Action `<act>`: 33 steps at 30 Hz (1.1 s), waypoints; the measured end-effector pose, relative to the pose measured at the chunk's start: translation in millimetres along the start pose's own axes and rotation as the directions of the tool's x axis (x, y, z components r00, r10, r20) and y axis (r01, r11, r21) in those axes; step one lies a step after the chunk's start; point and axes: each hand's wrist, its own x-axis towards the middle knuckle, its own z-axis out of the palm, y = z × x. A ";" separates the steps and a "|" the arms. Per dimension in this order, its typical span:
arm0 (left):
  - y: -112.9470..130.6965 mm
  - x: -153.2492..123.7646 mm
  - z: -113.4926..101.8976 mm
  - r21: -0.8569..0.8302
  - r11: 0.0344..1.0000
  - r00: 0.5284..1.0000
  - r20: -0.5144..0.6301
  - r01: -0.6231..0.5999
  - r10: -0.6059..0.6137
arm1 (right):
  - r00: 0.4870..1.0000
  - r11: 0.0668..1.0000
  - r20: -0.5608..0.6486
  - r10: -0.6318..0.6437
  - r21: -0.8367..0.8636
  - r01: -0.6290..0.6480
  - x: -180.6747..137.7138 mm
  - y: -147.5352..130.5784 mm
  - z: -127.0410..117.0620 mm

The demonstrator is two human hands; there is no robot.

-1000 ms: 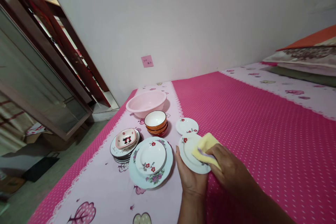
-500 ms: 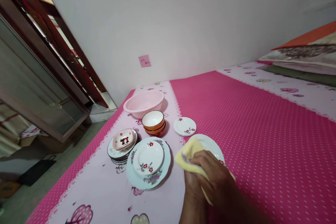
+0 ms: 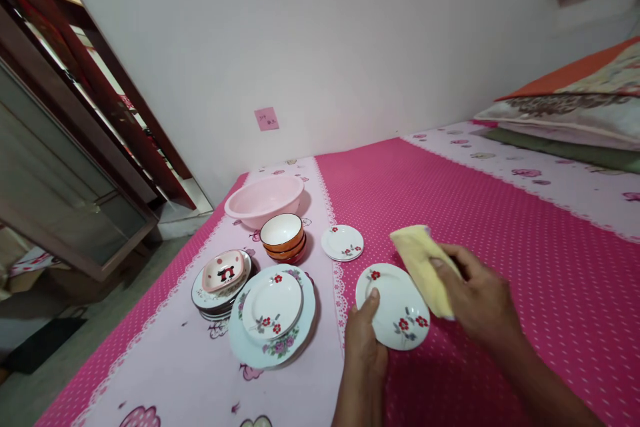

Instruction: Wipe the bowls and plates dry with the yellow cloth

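Observation:
My left hand [image 3: 367, 333] grips a small white plate [image 3: 390, 313] with red flowers by its left edge, thumb on top and fingers beneath. In my right hand [image 3: 475, 290] is a folded yellow cloth [image 3: 423, 267], held just off the plate's right side. Left of the held plate, a white flowered plate [image 3: 267, 297] rests on a larger pale plate [image 3: 303, 343] with a floral rim. Behind it, two small flowered plates [image 3: 342, 240] lie stacked on the bedspread.
Orange bowls [image 3: 283, 233] stand stacked before a pink basin [image 3: 265, 200] near the wall. A pink dish [image 3: 223, 270] tops a pile of plates [image 3: 203, 293] at left. The pink patterned bedspread [image 3: 500, 227] spreads right towards folded bedding [image 3: 575, 110]. A glazed door [image 3: 60, 173] stands at left.
My right hand has moved right with the cloth, away from my left hand, uncovering the plate's flowered face. The view has shifted slightly to the right.

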 end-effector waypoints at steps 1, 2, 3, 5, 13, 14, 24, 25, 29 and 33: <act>2.6 0.6 -0.7 0.014 1.000 1.000 -0.025 -0.010 0.010 | 0.996 0.995 -0.002 0.093 0.030 -0.093 5.4 4.3 -7.1; 5.3 0.2 -0.9 0.026 1.000 1.000 -0.021 -0.017 0.018 | 0.988 0.985 0.009 0.154 0.070 -0.154 10.0 8.9 -12.6; 7.8 -1.0 -0.6 0.043 0.999 1.000 0.005 -0.024 0.024 | 0.981 0.974 0.031 0.192 0.120 -0.195 13.6 13.5 -16.3; 11.3 -5.0 1.1 0.122 0.991 0.995 0.096 -0.045 0.033 | 0.963 0.935 0.123 0.240 0.238 -0.263 17.0 20.7 -19.0; 11.0 -12.8 4.8 0.255 0.959 0.967 0.249 -0.120 0.055 | 0.795 0.760 0.595 0.118 0.461 -0.458 1.5 5.8 -0.1; 11.4 -12.1 4.6 0.247 0.960 0.970 0.233 -0.129 0.070 | 0.788 0.762 0.605 0.110 0.458 -0.458 0.0 3.5 2.2; 14.8 0.1 2.1 0.074 0.975 0.952 -0.214 -0.209 0.220 | 0.906 0.939 0.423 0.019 0.304 -0.162 -25.3 -0.6 35.1; 14.8 2.5 -0.3 0.070 0.972 0.939 -0.249 -0.225 0.236 | 0.931 0.962 0.365 -0.012 0.259 -0.089 -30.9 -1.3 42.0; 11.6 10.7 -10.3 0.062 0.959 0.891 -0.357 -0.276 0.280 | 0.967 0.984 0.245 -0.064 0.178 0.020 -50.2 -3.6 67.0; 6.7 9.9 -9.1 0.044 0.959 0.915 -0.292 -0.279 0.279 | 0.956 0.964 0.293 -0.001 0.254 -0.077 -45.5 1.0 68.5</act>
